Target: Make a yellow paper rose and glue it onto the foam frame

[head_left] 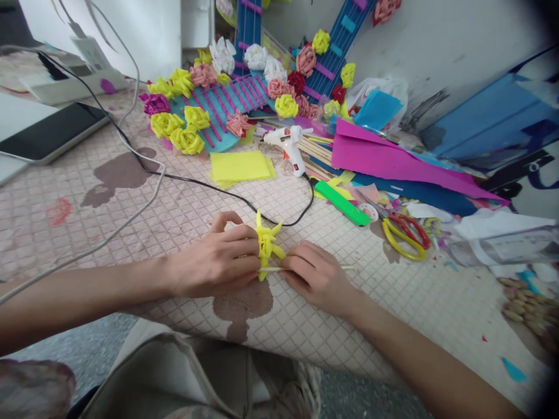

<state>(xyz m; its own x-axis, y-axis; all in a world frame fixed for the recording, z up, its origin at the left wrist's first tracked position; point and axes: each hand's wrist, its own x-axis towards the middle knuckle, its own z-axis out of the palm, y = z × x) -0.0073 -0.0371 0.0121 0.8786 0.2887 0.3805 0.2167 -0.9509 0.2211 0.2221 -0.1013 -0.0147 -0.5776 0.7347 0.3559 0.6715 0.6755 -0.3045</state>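
Note:
A yellow paper flower (264, 240) with pointed petals stands between my two hands, close above the table. My left hand (231, 256) is closed on the flower's left side, and its fingertips are partly hidden. A thin pale wooden stick (349, 267) runs sideways past the flower's lower part. My right hand (317, 273) pinches this stick just right of the flower, with the stick's far end poking out beyond the knuckles. Whether my left fingers also touch the stick cannot be made out.
Beyond my hands lie a white glue gun (288, 145), yellow paper squares (240, 167), a green cutter (343, 203) and scissors (404, 235). A black cable (209, 185) crosses the table. Paper flowers (187, 131) cover blue craft pieces behind. A phone (52, 131) lies left.

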